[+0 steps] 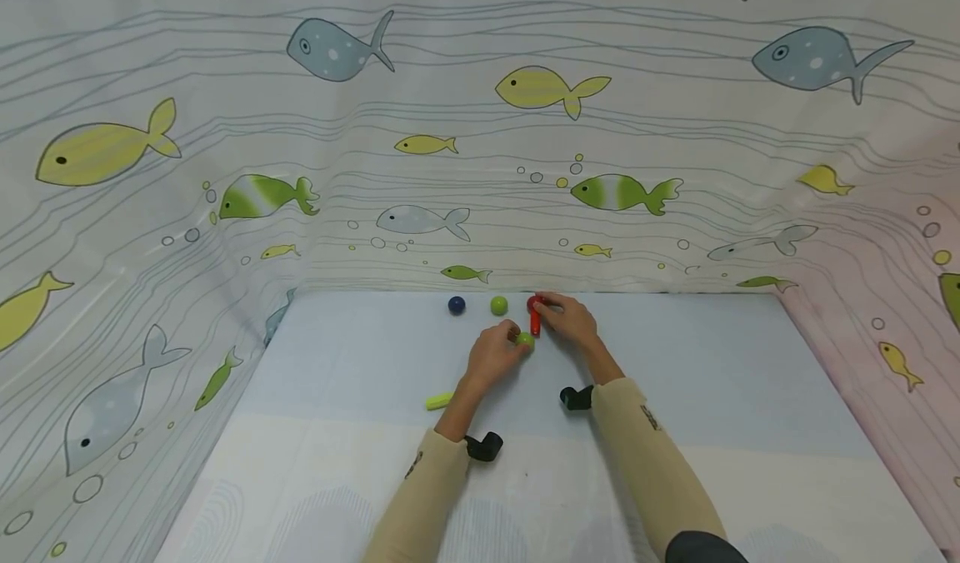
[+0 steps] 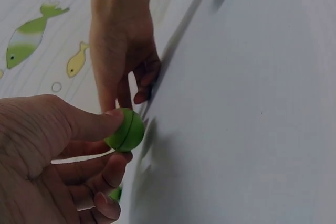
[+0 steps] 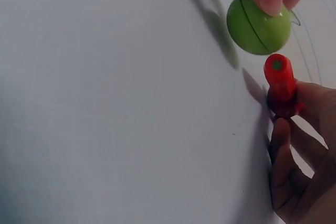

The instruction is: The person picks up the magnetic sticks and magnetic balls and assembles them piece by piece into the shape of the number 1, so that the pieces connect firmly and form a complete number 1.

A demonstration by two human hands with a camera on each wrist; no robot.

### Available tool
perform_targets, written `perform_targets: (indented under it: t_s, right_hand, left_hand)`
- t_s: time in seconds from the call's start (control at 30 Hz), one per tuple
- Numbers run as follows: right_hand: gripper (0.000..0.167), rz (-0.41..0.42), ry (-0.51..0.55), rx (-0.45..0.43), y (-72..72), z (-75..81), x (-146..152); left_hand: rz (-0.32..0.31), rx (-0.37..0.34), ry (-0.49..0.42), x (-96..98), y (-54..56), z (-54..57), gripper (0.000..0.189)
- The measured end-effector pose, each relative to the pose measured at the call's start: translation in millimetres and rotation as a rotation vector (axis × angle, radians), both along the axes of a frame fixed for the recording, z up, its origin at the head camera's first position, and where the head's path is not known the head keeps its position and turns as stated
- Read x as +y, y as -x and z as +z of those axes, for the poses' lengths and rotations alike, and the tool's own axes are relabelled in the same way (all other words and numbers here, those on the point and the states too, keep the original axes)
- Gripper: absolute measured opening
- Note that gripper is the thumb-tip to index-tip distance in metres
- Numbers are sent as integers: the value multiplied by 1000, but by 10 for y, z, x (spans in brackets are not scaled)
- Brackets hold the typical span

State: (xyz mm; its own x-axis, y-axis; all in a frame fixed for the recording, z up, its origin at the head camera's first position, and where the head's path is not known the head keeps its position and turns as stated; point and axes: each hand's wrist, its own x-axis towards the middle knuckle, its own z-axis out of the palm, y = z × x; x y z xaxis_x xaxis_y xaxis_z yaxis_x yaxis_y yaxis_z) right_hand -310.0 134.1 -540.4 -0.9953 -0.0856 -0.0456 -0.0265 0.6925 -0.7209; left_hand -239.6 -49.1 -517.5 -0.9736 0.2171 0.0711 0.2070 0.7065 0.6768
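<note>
While a shiny light green ball (image 1: pixel 525 341) is pinched by the left hand (image 1: pixel 495 356), a round red ball (image 1: pixel 533 303) is held by the right hand (image 1: pixel 572 321) just beyond it. The shiny light green ball is gripped between the thumb and fingers, and a thin dark line can be seen on it in both wrist views. The round red ball is gripped by the fingers of the other hand, close to the far edge of the pale table (image 1: pixel 337 363). From the round red ball, a short red stick (image 1: pixel 536 325) is pointed to the near side, and a small green spot is shown on its tip in the right wrist view. The shiny light green ball is held just beside that tip, but it cannot be told whether they touch. To the left of the right hand, a second light green ball (image 1: pixel 498 306) is set near the far edge, and farther left a dark blue ball (image 1: pixel 457 306) is seen in the same row. On the near side, a short yellow-green stick (image 1: pixel 437 401) is laid just left of the left arm. Both arms are covered by tan sleeves (image 1: pixel 429 496). Behind the table, a white sheet (image 1: pixel 510 234) is printed with fish.
</note>
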Motion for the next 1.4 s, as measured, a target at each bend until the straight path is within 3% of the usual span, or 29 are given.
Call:
perform_targets:
  t_s: [0.53, 1.13, 1.4]
  right_hand:
    - [51, 9, -2, 9, 13, -22, -13]
    - [51, -58, -5, 1, -26, -20, -42]
    - [56, -34, 11, 13, -44, -30, -34]
  left_hand:
    - [18, -2, 14, 139, 10, -47, 24]
    - [-5, -7, 6, 152, 6, -62, 24]
    - [-7, -17, -15, 123, 17, -89, 24]
